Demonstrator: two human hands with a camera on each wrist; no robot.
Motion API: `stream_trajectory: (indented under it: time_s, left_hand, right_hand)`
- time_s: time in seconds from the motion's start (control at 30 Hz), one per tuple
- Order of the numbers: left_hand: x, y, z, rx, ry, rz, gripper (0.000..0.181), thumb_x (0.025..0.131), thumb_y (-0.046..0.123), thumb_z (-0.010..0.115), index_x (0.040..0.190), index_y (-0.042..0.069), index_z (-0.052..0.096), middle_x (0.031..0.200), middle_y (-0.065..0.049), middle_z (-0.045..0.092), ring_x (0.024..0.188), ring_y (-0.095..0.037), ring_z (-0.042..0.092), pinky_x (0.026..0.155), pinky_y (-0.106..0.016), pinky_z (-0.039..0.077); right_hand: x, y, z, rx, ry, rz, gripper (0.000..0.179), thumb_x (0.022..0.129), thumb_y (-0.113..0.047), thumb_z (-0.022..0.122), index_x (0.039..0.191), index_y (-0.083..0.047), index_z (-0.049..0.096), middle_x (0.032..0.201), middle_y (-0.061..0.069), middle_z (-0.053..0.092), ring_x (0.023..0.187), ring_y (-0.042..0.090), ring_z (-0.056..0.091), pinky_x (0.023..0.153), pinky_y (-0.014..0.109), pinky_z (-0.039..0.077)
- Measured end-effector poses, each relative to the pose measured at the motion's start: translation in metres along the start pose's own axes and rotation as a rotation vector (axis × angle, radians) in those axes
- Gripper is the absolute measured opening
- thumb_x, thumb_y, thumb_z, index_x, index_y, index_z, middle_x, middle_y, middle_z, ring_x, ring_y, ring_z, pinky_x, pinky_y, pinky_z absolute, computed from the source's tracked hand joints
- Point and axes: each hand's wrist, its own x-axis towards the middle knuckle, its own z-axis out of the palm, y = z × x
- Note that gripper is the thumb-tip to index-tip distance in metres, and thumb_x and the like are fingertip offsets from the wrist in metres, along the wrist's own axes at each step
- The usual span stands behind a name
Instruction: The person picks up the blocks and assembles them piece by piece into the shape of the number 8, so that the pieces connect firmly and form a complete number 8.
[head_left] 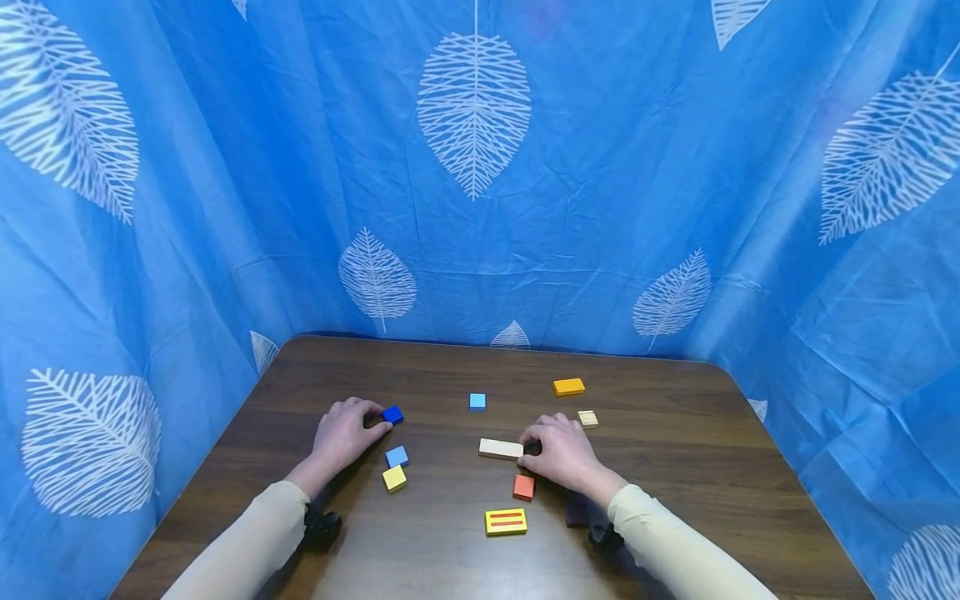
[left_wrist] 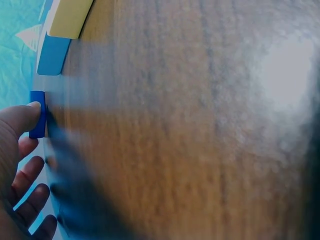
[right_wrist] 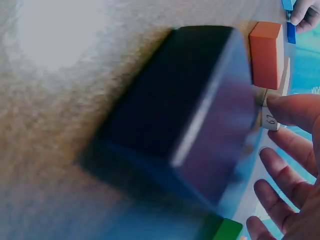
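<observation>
My left hand [head_left: 347,433] pinches a small dark blue block [head_left: 393,414] between thumb and forefinger, on the left half of the table. The left wrist view shows the thumb on the face of that blue block [left_wrist: 37,114], the other fingers loosely spread. With thumb and forefinger, my right hand [head_left: 561,452] pinches the right end of a long cream wooden block [head_left: 500,449]. In the right wrist view, digits are written on the end of this cream block [right_wrist: 270,119]. A red-orange block [head_left: 523,487] lies just in front of it.
Light blue [head_left: 397,457] and pale yellow blocks [head_left: 393,478] lie near my left forearm. Farther back are a sky-blue block [head_left: 477,402], an orange block [head_left: 568,387] and a striped wooden block [head_left: 588,419]. A yellow block with red stripes [head_left: 506,522] and a dark purple block [head_left: 577,513] lie nearer.
</observation>
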Motion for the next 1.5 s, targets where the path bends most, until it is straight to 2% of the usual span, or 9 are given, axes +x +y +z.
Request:
stream_trajectory:
  time_s: [0.27,0.5,0.6,0.83,1.1,1.3,1.5]
  left_hand:
    - [0.000,0.002,-0.001,0.009,0.001,0.005,0.038,0.092,0.033,0.077,0.121,0.007,0.072,0.123,-0.016,0.064,0.117,-0.038,0.054,0.100,-0.059,0.042]
    - [0.002,0.006,-0.001,-0.001,-0.019,0.003,0.038,0.094,0.033,0.076,0.123,0.009,0.072,0.126,-0.016,0.064,0.119,-0.038,0.053,0.101,-0.060,0.041]
    - [0.003,0.011,-0.002,-0.009,-0.023,0.024,0.037,0.094,0.033,0.076,0.123,0.011,0.073,0.125,-0.015,0.064,0.117,-0.037,0.054,0.101,-0.060,0.041]
    - [0.007,0.041,-0.001,-0.027,-0.042,0.128,0.034,0.093,0.037,0.077,0.121,0.017,0.075,0.122,-0.008,0.066,0.114,-0.032,0.056,0.098,-0.055,0.044]
    - [0.014,0.075,0.015,0.012,-0.083,0.219,0.028,0.092,0.038,0.078,0.114,0.021,0.078,0.108,0.003,0.070,0.112,-0.028,0.057,0.096,-0.051,0.044]
    - [0.019,0.092,0.029,0.061,-0.123,0.248,0.029,0.092,0.040,0.077,0.113,0.021,0.079,0.109,0.003,0.071,0.112,-0.027,0.058,0.096,-0.049,0.045]
    - [0.021,0.100,0.038,0.079,-0.140,0.245,0.029,0.091,0.040,0.078,0.114,0.022,0.079,0.110,0.002,0.071,0.110,-0.026,0.058,0.095,-0.048,0.045]
  right_hand:
    - [-0.001,0.008,0.004,0.095,0.018,0.018,0.020,0.078,-0.033,0.088,0.093,-0.025,0.077,0.089,-0.015,0.063,0.091,0.015,0.056,0.082,0.042,0.040]
    - [-0.003,0.012,0.005,0.095,0.021,0.052,0.022,0.079,-0.034,0.087,0.096,-0.025,0.078,0.090,-0.014,0.063,0.093,0.016,0.056,0.086,0.045,0.041]
    - [-0.004,0.013,0.005,0.107,0.019,0.066,0.023,0.079,-0.035,0.087,0.098,-0.024,0.077,0.091,-0.014,0.064,0.094,0.016,0.056,0.088,0.046,0.041]
    - [-0.004,0.014,0.005,0.114,0.023,0.060,0.022,0.080,-0.035,0.087,0.096,-0.024,0.077,0.092,-0.014,0.064,0.095,0.016,0.057,0.089,0.047,0.042]
    - [-0.002,0.014,0.005,0.123,0.010,0.072,0.020,0.081,-0.035,0.086,0.096,-0.025,0.077,0.092,-0.014,0.064,0.095,0.016,0.056,0.089,0.046,0.042]
    - [0.001,0.014,0.006,0.131,0.004,0.073,0.020,0.082,-0.036,0.085,0.096,-0.025,0.076,0.092,-0.014,0.063,0.095,0.015,0.055,0.086,0.044,0.043]
    - [0.002,0.015,0.007,0.137,0.004,0.063,0.019,0.081,-0.035,0.086,0.094,-0.025,0.076,0.092,-0.014,0.063,0.094,0.015,0.054,0.085,0.043,0.043]
